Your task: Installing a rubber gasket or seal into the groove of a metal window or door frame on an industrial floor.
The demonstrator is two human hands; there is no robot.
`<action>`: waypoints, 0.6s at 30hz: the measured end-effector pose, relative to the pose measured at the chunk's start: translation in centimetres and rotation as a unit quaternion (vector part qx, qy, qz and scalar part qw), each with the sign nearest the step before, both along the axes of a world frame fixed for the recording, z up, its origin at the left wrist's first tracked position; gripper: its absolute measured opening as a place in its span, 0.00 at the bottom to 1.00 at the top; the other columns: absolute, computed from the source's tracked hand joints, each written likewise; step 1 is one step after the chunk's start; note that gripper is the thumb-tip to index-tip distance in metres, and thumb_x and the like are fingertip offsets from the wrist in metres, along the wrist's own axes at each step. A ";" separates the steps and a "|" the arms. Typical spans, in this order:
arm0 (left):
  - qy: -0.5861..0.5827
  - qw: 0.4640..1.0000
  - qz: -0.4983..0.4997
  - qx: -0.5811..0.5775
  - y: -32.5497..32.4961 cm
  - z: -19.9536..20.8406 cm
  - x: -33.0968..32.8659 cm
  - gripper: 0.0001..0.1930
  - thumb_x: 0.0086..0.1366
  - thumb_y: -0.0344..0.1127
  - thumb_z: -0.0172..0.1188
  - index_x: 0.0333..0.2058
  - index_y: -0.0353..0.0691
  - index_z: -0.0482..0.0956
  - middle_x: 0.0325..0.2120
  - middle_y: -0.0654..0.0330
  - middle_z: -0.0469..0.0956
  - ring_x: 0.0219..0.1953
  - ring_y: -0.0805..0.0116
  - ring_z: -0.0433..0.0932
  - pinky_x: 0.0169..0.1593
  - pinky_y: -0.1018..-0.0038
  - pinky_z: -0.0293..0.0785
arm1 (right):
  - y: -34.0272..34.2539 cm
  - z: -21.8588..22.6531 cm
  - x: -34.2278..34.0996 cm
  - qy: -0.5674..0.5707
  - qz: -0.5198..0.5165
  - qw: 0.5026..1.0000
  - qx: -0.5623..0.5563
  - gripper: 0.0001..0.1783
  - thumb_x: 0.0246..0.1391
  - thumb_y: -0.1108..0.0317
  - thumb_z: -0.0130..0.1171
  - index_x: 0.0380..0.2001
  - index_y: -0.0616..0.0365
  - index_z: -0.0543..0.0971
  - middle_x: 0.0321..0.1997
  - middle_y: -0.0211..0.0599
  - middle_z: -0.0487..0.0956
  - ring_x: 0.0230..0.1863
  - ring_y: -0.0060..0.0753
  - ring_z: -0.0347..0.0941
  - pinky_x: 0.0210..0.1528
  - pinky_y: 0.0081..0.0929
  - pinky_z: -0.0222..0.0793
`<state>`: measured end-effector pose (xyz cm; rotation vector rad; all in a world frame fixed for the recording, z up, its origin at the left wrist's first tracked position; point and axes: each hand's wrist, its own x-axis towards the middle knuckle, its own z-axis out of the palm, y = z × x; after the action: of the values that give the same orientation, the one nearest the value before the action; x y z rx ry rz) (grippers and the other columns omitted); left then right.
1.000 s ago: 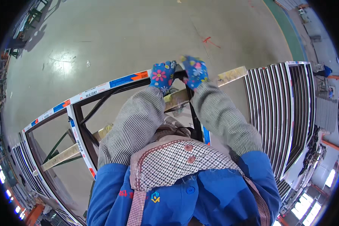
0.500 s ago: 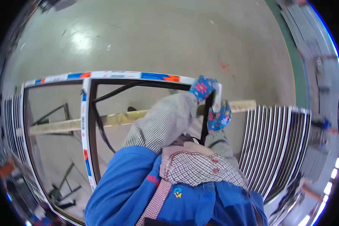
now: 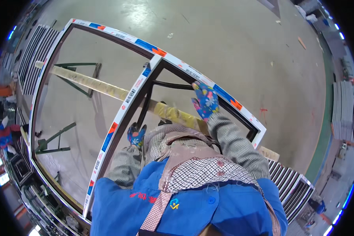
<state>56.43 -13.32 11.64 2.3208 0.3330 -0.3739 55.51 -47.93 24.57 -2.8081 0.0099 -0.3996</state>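
A large dark window frame (image 3: 124, 106) with white, blue and orange protective tape lies in front of me, split by a crossbar. A loose black rubber strip (image 3: 172, 84) bends across its right-hand opening and hangs down along the crossbar. My left hand (image 3: 135, 135), in a blue flowered glove, is at the strip's lower part, its fingers around it; the strip's end is hidden there. My right hand (image 3: 205, 101), gloved alike, lies by the inner edge of the far rail. Its thumb and fingers are apart, and the fingertips touch the strip where it meets the rail.
A yellowish wrapped beam (image 3: 102, 86) runs beneath the frame, near green metal stands (image 3: 53, 143). Stacked striped profiles (image 3: 283, 173) lie at the right, with more profiles (image 3: 37, 55) at the far left. A person (image 3: 8, 135) is at the left edge.
The view has turned, so the frame now lies slanted. Both hands have left its right corner: my left came back to the hanging strip, my right went to the far rail.
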 end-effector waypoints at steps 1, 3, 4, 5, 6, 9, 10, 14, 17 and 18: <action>-0.113 0.972 -0.035 -0.201 2.8 -6.8 0.3 0.25 0.52 0.44 0.64 0.44 0.31 0.73 0.40 0.54 0.77 0.41 0.65 0.75 0.45 0.73 0.69 | 0.8 0.3 2.2 -0.010 0.046 0.999 -0.018 0.30 0.44 0.69 0.58 0.53 0.59 0.65 0.52 0.46 0.69 0.49 0.47 0.69 0.48 0.38 0.67; 0.113 0.957 -0.167 -0.210 2.0 -4.3 3.7 0.22 0.57 0.43 0.60 0.43 0.31 0.73 0.35 0.55 0.78 0.39 0.68 0.76 0.43 0.75 0.69 | 1.2 -1.5 5.2 0.082 0.059 0.995 -0.002 0.28 0.46 0.68 0.56 0.54 0.58 0.65 0.48 0.45 0.72 0.45 0.45 0.71 0.45 0.38 0.69; 0.149 0.926 -0.200 -0.284 -0.5 2.8 4.7 0.16 0.62 0.41 0.54 0.41 0.33 0.74 0.29 0.56 0.77 0.33 0.69 0.75 0.42 0.77 0.69 | 1.2 -2.2 5.9 0.173 0.071 0.982 0.017 0.27 0.48 0.67 0.54 0.54 0.58 0.65 0.44 0.45 0.74 0.42 0.43 0.73 0.41 0.38 0.70; 0.271 0.873 -0.208 -0.347 -1.0 6.7 5.8 0.15 0.66 0.39 0.50 0.43 0.34 0.73 0.28 0.58 0.77 0.33 0.71 0.75 0.42 0.79 0.68 | 1.6 -1.9 6.4 0.171 0.076 0.982 0.015 0.27 0.48 0.67 0.54 0.54 0.58 0.65 0.44 0.45 0.74 0.42 0.43 0.73 0.41 0.38 0.70; 0.294 0.837 -0.226 -0.403 -0.8 7.4 6.2 0.17 0.66 0.42 0.48 0.46 0.35 0.71 0.28 0.59 0.77 0.32 0.73 0.75 0.40 0.79 0.68 | 2.1 -1.4 6.8 0.235 0.060 0.970 0.004 0.26 0.50 0.66 0.52 0.55 0.57 0.65 0.40 0.43 0.75 0.39 0.42 0.74 0.39 0.38 0.70; 0.294 0.818 -0.183 -0.459 -0.4 4.4 7.0 0.20 0.68 0.42 0.44 0.54 0.39 0.66 0.31 0.60 0.76 0.31 0.75 0.74 0.36 0.80 0.69 | 2.7 -1.6 6.4 0.261 0.057 0.963 -0.034 0.25 0.55 0.61 0.48 0.56 0.53 0.64 0.34 0.40 0.77 0.34 0.41 0.75 0.35 0.39 0.70; 0.265 0.819 -0.090 -0.501 -2.3 5.5 8.1 0.20 0.67 0.41 0.45 0.55 0.40 0.65 0.32 0.61 0.75 0.30 0.76 0.74 0.33 0.81 0.68 | 2.8 -1.4 6.0 0.234 0.041 0.971 -0.024 0.26 0.55 0.60 0.48 0.57 0.51 0.63 0.35 0.40 0.77 0.34 0.41 0.75 0.35 0.39 0.70; 0.142 0.916 -0.121 -0.355 -8.8 9.0 11.7 0.24 0.66 0.37 0.47 0.60 0.41 0.57 0.39 0.58 0.73 0.37 0.73 0.73 0.41 0.81 0.69 | 3.7 -0.6 5.9 0.234 -0.011 0.972 -0.027 0.29 0.56 0.57 0.46 0.62 0.43 0.57 0.34 0.39 0.77 0.33 0.41 0.76 0.34 0.39 0.71; 0.130 0.931 -0.167 -0.297 -11.2 9.0 12.6 0.24 0.66 0.39 0.46 0.59 0.41 0.57 0.26 0.61 0.74 0.21 0.77 0.69 0.24 0.80 0.66 | 3.4 -1.2 6.9 0.261 -0.049 0.963 -0.046 0.30 0.57 0.56 0.45 0.63 0.40 0.55 0.33 0.39 0.76 0.32 0.40 0.76 0.33 0.40 0.71; 0.156 0.921 -0.118 -0.336 -11.6 8.0 12.6 0.24 0.66 0.40 0.46 0.58 0.41 0.58 0.21 0.63 0.73 0.17 0.78 0.66 0.20 0.80 0.62 | 3.3 -1.5 7.2 0.264 -0.064 0.961 -0.050 0.30 0.57 0.55 0.44 0.63 0.40 0.55 0.32 0.38 0.76 0.31 0.40 0.76 0.33 0.41 0.71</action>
<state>69.07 -24.92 19.63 1.6198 0.0519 -0.8390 62.67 -44.61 23.02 -2.9322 0.2947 0.3418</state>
